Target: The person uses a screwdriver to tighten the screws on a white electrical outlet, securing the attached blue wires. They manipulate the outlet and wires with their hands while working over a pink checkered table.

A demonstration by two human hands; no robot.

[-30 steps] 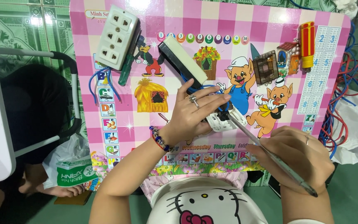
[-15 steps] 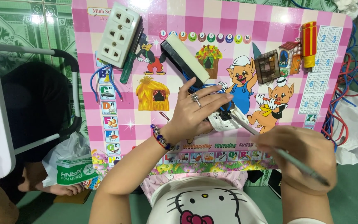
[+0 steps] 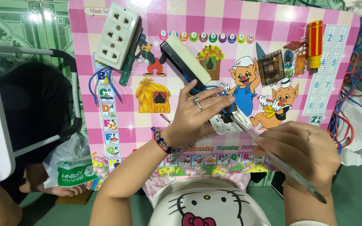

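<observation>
My left hand (image 3: 197, 114) presses down on a small white electrical part (image 3: 225, 123) lying on the pink checked cartoon board (image 3: 181, 62). Blue wires (image 3: 202, 88) run out from under its fingers. My right hand (image 3: 302, 152) grips a long thin grey tool (image 3: 281, 161) like a pen. The tool's tip touches the white part beside my left fingertips. A ring sits on each hand and a bead bracelet (image 3: 161, 140) on the left wrist.
On the board lie a white triple socket (image 3: 117, 35), a green-handled screwdriver (image 3: 127, 69), a black and cream box (image 3: 185, 60), a brown switch part (image 3: 271, 67) and a red and yellow tool (image 3: 315, 44). Red and blue wires (image 3: 348, 83) pile at the right. A plastic bag (image 3: 70, 167) lies at lower left.
My right hand has drawn in slightly toward the white part, with the tool's tip staying on it. My left hand keeps its hold. The view has shifted a little.
</observation>
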